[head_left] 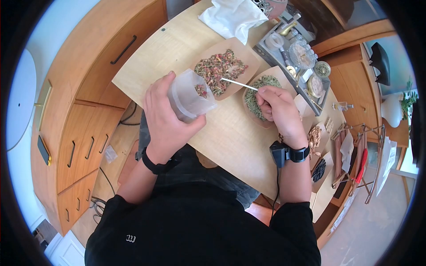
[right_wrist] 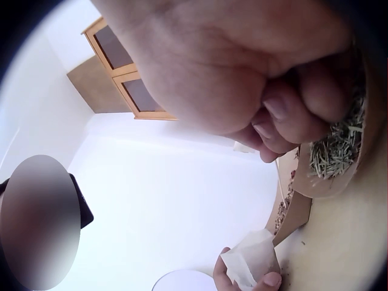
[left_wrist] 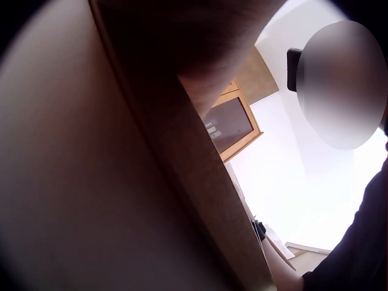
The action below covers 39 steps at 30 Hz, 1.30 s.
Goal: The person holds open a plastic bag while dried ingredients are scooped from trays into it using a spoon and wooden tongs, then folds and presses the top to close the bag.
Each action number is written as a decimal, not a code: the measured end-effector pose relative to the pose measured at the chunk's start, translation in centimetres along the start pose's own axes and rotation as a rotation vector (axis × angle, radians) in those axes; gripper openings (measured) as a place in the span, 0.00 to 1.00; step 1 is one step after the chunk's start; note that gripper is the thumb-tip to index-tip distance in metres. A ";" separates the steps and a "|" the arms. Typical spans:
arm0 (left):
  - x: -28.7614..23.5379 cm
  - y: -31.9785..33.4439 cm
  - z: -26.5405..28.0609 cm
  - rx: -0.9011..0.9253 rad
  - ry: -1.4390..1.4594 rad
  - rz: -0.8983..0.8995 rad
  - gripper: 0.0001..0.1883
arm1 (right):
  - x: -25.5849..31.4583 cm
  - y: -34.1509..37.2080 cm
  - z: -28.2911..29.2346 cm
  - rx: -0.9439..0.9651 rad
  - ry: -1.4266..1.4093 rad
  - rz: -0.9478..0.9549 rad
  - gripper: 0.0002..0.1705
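My left hand (head_left: 165, 122) grips a translucent whitish pouch (head_left: 181, 95) with its mouth tipped toward the right; a little reddish dried herb shows inside. My right hand (head_left: 280, 108) pinches a thin white stick (head_left: 243, 84), its far tip over a brown paper tray (head_left: 237, 84) of mixed red and green dried petals (head_left: 217, 66). Under that hand lies a second tray holding green dried herb (head_left: 268, 81). In the right wrist view curled fingers (right_wrist: 276, 109) show beside the green herb, with the pouch (right_wrist: 248, 262) below. The left wrist view is mostly dark and blocked.
A white cloth bag (head_left: 233, 20) lies at the table's far edge. Behind the herb trays stands a grey tray (head_left: 326, 95) with several jars. More paper trays with brown pieces (head_left: 315, 138) and black pieces (head_left: 318, 170) line the right side, near a rack (head_left: 370, 181).
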<state>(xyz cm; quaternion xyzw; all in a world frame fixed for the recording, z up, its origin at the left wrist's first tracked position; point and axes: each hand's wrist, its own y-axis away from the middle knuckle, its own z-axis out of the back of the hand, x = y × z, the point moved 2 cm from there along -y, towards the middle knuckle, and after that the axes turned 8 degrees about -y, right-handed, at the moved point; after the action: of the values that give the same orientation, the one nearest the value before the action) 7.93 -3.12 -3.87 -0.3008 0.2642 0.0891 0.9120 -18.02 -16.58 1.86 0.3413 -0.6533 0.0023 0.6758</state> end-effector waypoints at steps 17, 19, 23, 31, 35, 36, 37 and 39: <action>-0.2 -0.1 -0.1 0.022 -0.039 0.017 0.56 | 0.5 0.6 0.1 -0.217 0.647 0.397 0.20; -0.2 -0.1 -0.1 0.020 -0.049 0.015 0.56 | -0.3 -0.1 0.4 -0.124 0.558 0.358 0.21; -0.1 -0.1 -0.4 -0.017 -0.043 0.002 0.57 | -0.8 -0.2 -0.3 0.024 0.306 0.124 0.22; -0.1 -0.1 -0.4 -0.015 -0.035 0.008 0.58 | -0.7 -0.1 -0.5 0.054 -0.004 -0.042 0.20; 0.0 0.0 -0.4 -0.008 -0.026 0.016 0.57 | -0.8 -0.2 -0.2 0.056 -0.076 -0.033 0.20; 0.0 0.0 -0.4 -0.012 -0.020 0.018 0.57 | -0.7 -0.2 -0.1 0.056 -0.076 -0.034 0.20; 0.0 0.0 -0.5 -0.016 -0.014 0.020 0.57 | -0.7 -0.2 -0.1 0.046 -0.083 -0.016 0.21; 0.1 0.1 -0.5 -0.025 -0.005 0.023 0.57 | -0.4 0.0 -0.1 0.040 -0.089 0.000 0.21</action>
<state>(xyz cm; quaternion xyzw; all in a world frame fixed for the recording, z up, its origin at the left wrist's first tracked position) 7.77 -3.35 -4.26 -0.3089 0.2645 0.1037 0.9077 -18.02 -16.38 1.49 0.3543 -0.6825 0.0001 0.6392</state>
